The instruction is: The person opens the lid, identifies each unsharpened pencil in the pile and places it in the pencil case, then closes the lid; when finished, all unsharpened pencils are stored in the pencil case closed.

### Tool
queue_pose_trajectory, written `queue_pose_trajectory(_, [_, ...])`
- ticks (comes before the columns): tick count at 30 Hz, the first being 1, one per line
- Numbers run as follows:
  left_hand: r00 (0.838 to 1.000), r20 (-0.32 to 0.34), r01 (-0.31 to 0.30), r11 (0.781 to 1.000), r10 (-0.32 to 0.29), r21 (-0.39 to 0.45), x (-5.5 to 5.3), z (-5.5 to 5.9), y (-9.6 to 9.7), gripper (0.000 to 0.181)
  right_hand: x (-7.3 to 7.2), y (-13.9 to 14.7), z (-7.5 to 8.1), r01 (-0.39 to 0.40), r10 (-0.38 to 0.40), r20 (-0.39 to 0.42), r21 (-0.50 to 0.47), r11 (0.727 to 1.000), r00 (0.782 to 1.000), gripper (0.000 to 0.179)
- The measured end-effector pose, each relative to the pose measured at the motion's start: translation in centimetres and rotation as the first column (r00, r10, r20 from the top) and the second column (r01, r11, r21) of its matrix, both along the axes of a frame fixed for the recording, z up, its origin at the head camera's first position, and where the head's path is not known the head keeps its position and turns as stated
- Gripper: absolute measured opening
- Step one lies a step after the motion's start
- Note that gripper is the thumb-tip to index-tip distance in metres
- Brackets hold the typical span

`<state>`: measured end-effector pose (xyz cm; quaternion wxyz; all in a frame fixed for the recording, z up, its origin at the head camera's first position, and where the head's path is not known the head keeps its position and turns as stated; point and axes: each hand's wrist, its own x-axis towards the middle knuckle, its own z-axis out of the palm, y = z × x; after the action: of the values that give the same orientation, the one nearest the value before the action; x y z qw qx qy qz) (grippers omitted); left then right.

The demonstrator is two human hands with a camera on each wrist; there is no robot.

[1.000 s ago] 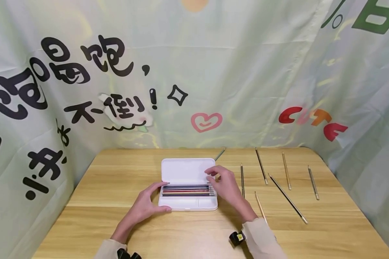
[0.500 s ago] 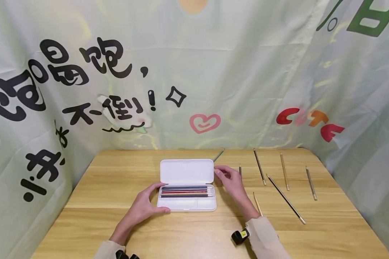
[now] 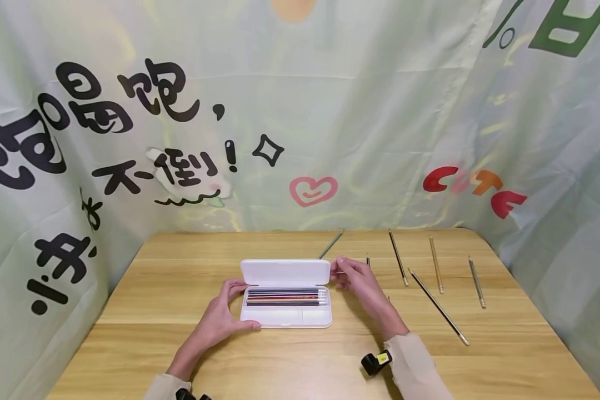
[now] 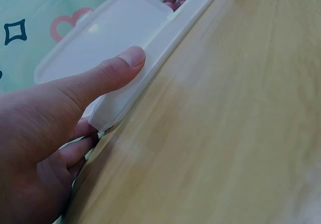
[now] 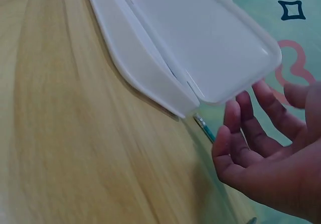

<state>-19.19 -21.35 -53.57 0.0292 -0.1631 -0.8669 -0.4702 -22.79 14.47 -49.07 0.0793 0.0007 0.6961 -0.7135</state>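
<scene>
A white pencil case [image 3: 275,319] lies on the table with its lid [image 3: 286,272] raised on the far side. Several pencils [image 3: 282,298] lie side by side in its back compartment. My left hand [image 3: 219,318] grips the case's left end, its thumb against the front wall and the other fingers round the back corner. Beside the lid's right edge is my right hand [image 3: 362,284], its fingers loosely bent. In the right wrist view, the right fingertips [image 5: 244,99] touch or nearly touch the lid's edge, and the thumb stands apart.
A green pencil [image 3: 331,244] lies behind the case. To the right lie several loose pencils, among them a long black one [image 3: 440,307], a wood-coloured one [image 3: 436,265] and a grey one [image 3: 477,282]. A printed curtain [image 3: 380,111] hangs behind the table.
My right hand has moved from above the case's right end to beside and behind the lid. The lid has tilted up and forward. The left hand keeps its grip.
</scene>
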Motion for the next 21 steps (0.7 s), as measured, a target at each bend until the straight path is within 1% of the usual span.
queue_pose_trajectory(2, [1.000, -0.005, 0.009, 1.000, -0.009, 0.011, 0.0, -0.1, -0.1, 0.114, 0.1, 0.2, 0.1, -0.039, 0.039, 0.001, 0.025, 0.999, 0.999, 0.036])
queue_pose_trajectory(4, [1.000, -0.010, 0.017, 1.000, -0.017, 0.014, 0.0, -0.1, -0.1, 0.114, 0.3, 0.4, 0.2, -0.085, 0.085, -0.005, 0.051, 0.995, 0.996, 0.035])
queue_pose_trajectory(6, [0.999, -0.013, 0.033, 0.999, -0.032, 0.019, 0.0, -0.1, -0.1, 0.112, 0.5, 0.7, 0.3, -0.149, 0.150, -0.007, 0.093, 0.984, 0.989, 0.034])
queue_pose_trajectory(7, [0.999, -0.018, 0.041, 0.999, -0.041, 0.022, 0.0, -0.1, -0.1, 0.110, 0.6, 0.9, 0.4, -0.192, 0.194, -0.013, 0.119, 0.974, 0.981, 0.034])
queue_pose_trajectory(9, [0.998, -0.026, 0.054, 0.998, -0.053, 0.024, -0.1, -0.1, 0.0, 0.103, 0.8, 1.4, 0.4, -0.277, 0.288, -0.030, 0.184, 0.943, 0.957, 0.037])
queue_pose_trajectory(11, [0.998, -0.029, 0.061, 0.998, -0.060, 0.026, -0.1, -0.1, 0.1, 0.101, 0.9, 1.7, 0.4, -0.356, 0.378, -0.049, 0.248, 0.901, 0.924, 0.039])
queue_pose_trajectory(13, [0.997, -0.036, 0.063, 0.998, -0.062, 0.015, -0.1, -0.1, 0.1, 0.096, 1.0, 1.9, 0.2, -0.413, 0.454, -0.082, 0.298, 0.861, 0.887, 0.039])
queue_pose_trajectory(18, [0.997, -0.047, 0.067, 0.998, -0.067, -0.003, -0.2, -0.1, 0.1, 0.091, 1.2, 1.6, 0.2, -0.476, 0.554, -0.136, 0.372, 0.797, 0.821, 0.050])
queue_pose_trajectory(21, [0.996, -0.062, 0.067, 0.998, -0.067, -0.014, -0.2, 0.0, 0.0, 0.089, 1.2, 1.2, 0.3, -0.488, 0.582, -0.151, 0.403, 0.774, 0.799, 0.057])
